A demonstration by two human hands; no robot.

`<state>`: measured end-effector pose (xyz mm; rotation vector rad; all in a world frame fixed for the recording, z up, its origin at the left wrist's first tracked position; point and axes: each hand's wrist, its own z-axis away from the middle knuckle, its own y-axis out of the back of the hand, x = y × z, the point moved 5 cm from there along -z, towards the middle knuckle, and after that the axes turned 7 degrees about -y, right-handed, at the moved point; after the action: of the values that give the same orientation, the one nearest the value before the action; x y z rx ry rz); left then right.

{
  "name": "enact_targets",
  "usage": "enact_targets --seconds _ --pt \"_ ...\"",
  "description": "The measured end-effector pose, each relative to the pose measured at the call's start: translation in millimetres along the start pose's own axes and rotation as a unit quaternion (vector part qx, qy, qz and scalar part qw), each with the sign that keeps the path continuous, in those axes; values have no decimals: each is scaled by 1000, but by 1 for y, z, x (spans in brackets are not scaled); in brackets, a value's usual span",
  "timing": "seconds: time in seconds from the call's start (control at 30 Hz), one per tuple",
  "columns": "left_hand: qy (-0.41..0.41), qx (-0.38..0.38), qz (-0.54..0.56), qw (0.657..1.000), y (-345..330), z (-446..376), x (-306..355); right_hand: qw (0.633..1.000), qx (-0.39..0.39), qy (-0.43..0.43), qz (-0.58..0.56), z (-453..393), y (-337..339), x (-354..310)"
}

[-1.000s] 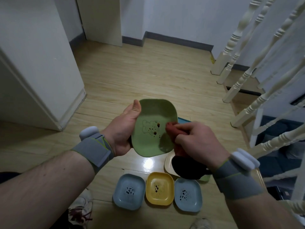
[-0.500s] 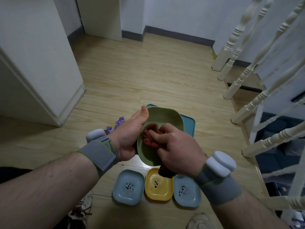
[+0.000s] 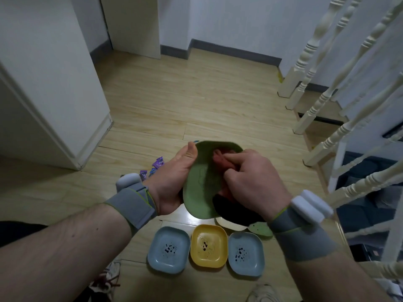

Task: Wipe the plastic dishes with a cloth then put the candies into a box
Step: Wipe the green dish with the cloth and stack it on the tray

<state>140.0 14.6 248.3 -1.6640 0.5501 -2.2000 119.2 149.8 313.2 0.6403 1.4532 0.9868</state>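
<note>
head view, cloth point(image 3: 220, 156) now higher on green dish point(image 3: 199, 192), spots gone

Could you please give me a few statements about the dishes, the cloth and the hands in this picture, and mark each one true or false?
1. The left hand holds the green dish off the floor. True.
2. The right hand presses a red cloth into the green dish. True.
3. The yellow dish on the floor is spotless. False: dark spots mark its middle.
4. The yellow dish lies between two blue dishes. True.
5. The purple candies lie inside a blue dish. False: they lie on the wooden floor, beyond the left hand.
</note>
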Motion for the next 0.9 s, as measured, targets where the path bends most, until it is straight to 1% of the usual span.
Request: enact_targets --seconds 0.07,0.13,0.2,0.3,0.37,0.43,0.5,0.53,0.57,0.6,0.67,0.73,0.83,0.9 --pt "10 -5 -15 1000 -6 0 -9 999 -7 39 36 4 -15 -10" --pt "12 -2 -15 1000 -7 0 -11 992 -44 107 57 11 -34 -23" --pt "11 15 -15 1000 -1 -1 -8 983 -93 142 76 16 -45 -27" --pt "-6 25 -32 999 7 -3 2 963 -173 150 142 22 -53 -21" --pt "-19 32 -34 999 9 -3 3 959 -196 132 159 22 -52 -16" --pt "-38 38 -37 998 10 -3 6 977 -162 99 99 15 -40 -9" --pt "-58 42 -49 996 10 -2 10 996 -66 55 2 2 -20 5" --pt "-58 46 -56 996 10 -2 10 999 -14 31 -19 -3 -13 13" --pt "-56 46 -59 996 9 -2 9 1000 25 13 -5 -6 -9 19" --pt "-52 44 -61 996 7 -1 7 998 43 0 35 -6 -10 22" --pt "-46 41 -55 997 4 -1 4 990 31 -10 140 -3 -23 21" --pt "-53 58 -30 996 5 0 7 978 0 -2 206 2 -39 16" --pt "-82 74 -17 994 8 1 12 972 -44 27 230 9 -53 10" --pt "-91 76 -29 992 9 3 10 974 -74 63 203 12 -61 5"
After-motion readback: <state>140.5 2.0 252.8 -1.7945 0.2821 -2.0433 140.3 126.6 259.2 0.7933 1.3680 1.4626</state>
